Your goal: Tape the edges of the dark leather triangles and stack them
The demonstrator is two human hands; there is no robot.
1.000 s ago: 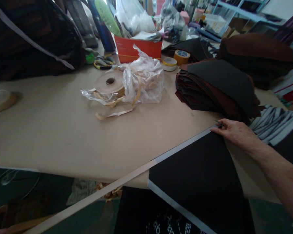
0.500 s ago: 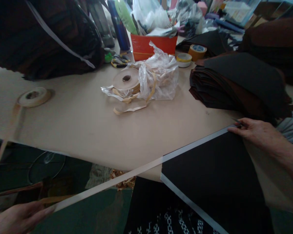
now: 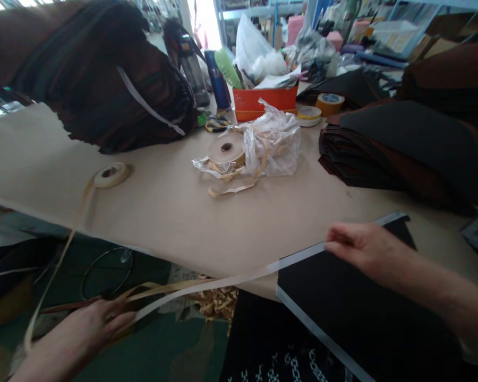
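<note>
A black panel (image 3: 342, 297) lies at the table's front edge, with pale adhesive tape (image 3: 305, 255) along its upper edge and another strip down its left edge. The tape runs on past the panel's corner, over the table edge, to my left hand (image 3: 90, 326), which is closed on it in mid-air. A tan backing strip (image 3: 163, 289) also leads to that hand. My right hand (image 3: 354, 245) is above the panel's taped upper edge with its fingers curled closed. Whatever they hold is hidden. A tape roll (image 3: 110, 175) at left trails a strip down toward my left hand.
Another roll (image 3: 225, 149) lies beside a clear plastic bag (image 3: 276, 146). Stacks of dark material (image 3: 398, 143) stand at right and back left (image 3: 115, 79). Behind are a red box (image 3: 265, 101), a blue bottle (image 3: 219, 79) and yellow tape (image 3: 330, 104). Tan scraps (image 3: 221, 303) lie below the edge.
My right hand has moved left along the taped edge from the panel's far right corner. My left hand has come right and the tape sags slightly. The camera view has shifted.
</note>
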